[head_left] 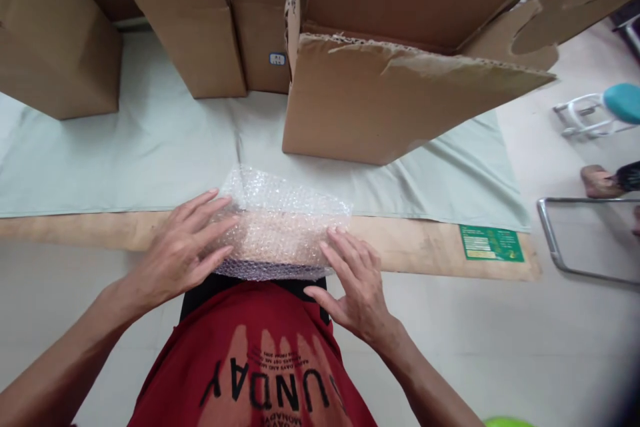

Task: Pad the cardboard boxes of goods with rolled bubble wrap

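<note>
A sheet of clear bubble wrap [287, 220] lies over the near edge of the table, its lower part hanging down against my body. Resting on its left side is my left hand [193, 240], fingers spread. My right hand [353, 277] touches the right side with its fingertips, the thumb held apart and pointing left. Both hands look open and flat rather than closed around the sheet. Whether anything lies beneath the wrap cannot be made out.
Cardboard boxes [350, 100] stand along the back of the table on a pale green cloth [175, 147]. A green printed card [491, 243] lies at the right corner. On the floor to the right are a teal-topped stool [623, 103], a metal frame [550, 240] and another person's foot [597, 181].
</note>
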A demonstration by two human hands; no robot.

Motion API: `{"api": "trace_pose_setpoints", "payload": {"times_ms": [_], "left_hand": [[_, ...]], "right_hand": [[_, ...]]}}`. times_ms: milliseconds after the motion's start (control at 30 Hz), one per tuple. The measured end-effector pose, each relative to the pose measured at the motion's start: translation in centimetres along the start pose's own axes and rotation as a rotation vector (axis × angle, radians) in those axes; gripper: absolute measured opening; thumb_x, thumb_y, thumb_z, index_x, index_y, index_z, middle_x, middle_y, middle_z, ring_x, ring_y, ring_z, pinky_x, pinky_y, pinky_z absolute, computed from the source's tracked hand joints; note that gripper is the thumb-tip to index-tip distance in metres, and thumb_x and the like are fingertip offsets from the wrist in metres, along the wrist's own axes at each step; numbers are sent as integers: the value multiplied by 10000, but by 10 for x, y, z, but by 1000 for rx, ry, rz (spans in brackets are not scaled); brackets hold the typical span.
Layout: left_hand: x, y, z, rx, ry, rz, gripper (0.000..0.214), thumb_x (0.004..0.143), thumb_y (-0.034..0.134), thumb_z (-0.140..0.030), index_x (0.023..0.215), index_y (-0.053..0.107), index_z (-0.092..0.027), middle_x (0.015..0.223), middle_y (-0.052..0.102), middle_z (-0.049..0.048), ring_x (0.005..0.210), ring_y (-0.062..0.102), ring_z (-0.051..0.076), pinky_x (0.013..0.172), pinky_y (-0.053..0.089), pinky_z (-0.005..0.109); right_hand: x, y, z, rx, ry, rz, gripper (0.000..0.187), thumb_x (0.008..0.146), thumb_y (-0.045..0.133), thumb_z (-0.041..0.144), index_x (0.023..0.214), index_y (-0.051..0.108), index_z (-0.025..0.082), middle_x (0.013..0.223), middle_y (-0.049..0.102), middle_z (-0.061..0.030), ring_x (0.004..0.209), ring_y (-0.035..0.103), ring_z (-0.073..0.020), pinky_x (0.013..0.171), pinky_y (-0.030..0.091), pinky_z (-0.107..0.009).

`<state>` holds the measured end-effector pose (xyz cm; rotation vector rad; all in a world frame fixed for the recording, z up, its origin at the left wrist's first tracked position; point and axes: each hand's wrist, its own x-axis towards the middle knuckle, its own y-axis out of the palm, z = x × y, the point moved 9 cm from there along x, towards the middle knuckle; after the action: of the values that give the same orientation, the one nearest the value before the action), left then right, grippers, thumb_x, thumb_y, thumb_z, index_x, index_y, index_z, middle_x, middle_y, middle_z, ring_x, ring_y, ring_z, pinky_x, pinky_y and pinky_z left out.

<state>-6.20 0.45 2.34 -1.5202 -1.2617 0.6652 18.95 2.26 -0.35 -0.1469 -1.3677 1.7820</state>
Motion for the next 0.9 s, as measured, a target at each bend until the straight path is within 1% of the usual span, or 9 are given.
{"api": "trace_pose_setpoints", "payload": {"times_ms": [133,233,300,500,600,700,733,833,900], "left_hand": [[9,19,-1,49,73,86,332,1011,575,-290,1320,664,-207,1388,663,138,1343,564,351,1070,502,533],[11,22,2,84,81,105,323,1007,571,-298,1296,680,-204,1326,677,147,1240,606,340,1014,517,520],[11,20,2,80,89,95,298,1002,567,-286,1256,699,-203,1289,683,148,1201,615,332,992,523,511],[13,16,-4,21,99,36,233,1013,533,-251,1009,762,-210,1158,725,121,1143,640,300,958,540,485],[9,11,-11,26,109,0,235,1005,524,-201,911,740,-201,1141,747,112,1173,654,293,980,537,484],[8,-1,-15,0,108,-41,189,960,547,-160,882,712,-207,1209,760,97,1239,656,288,1038,522,493],[9,-7,-16,-13,111,-54,180,952,548,-155,895,708,-213,1206,768,86,1243,664,281,1055,517,496],[24,-35,-22,-24,108,-118,167,966,534,-178,954,692,-232,1077,805,36,1134,730,240,1080,512,497],[37,-63,-30,12,96,-225,140,970,533,-196,941,663,-241,1033,808,5,1081,751,222,1081,515,493]], "right_hand": [[9,8,3,-61,27,24,518,1029,609,412,1475,506,170,1357,673,-174,1246,616,-332,1060,433,-508],[14,8,1,-101,58,60,334,1018,629,308,1324,617,175,1222,718,-133,1143,625,-311,1005,427,-478],[19,7,1,-88,72,92,267,1003,656,305,1241,656,186,1165,720,-111,1082,621,-298,963,425,-461],[31,7,6,-113,80,163,444,946,716,500,1232,660,165,1089,714,-117,963,584,-302,855,418,-452],[30,11,10,-140,65,164,319,953,728,411,1176,685,188,1022,724,-94,905,573,-282,810,404,-436],[29,8,14,-79,37,124,61,979,681,250,1024,714,224,933,722,-52,858,578,-243,792,405,-411],[30,3,15,-47,29,87,57,985,660,215,979,714,231,907,717,-40,842,584,-229,788,411,-400],[43,-31,16,-17,13,-87,118,986,621,156,939,694,235,949,719,-38,866,634,-215,807,441,-390],[56,-63,18,-59,-19,-233,130,962,624,111,956,661,236,1067,731,-57,959,681,-234,859,464,-408]]}}
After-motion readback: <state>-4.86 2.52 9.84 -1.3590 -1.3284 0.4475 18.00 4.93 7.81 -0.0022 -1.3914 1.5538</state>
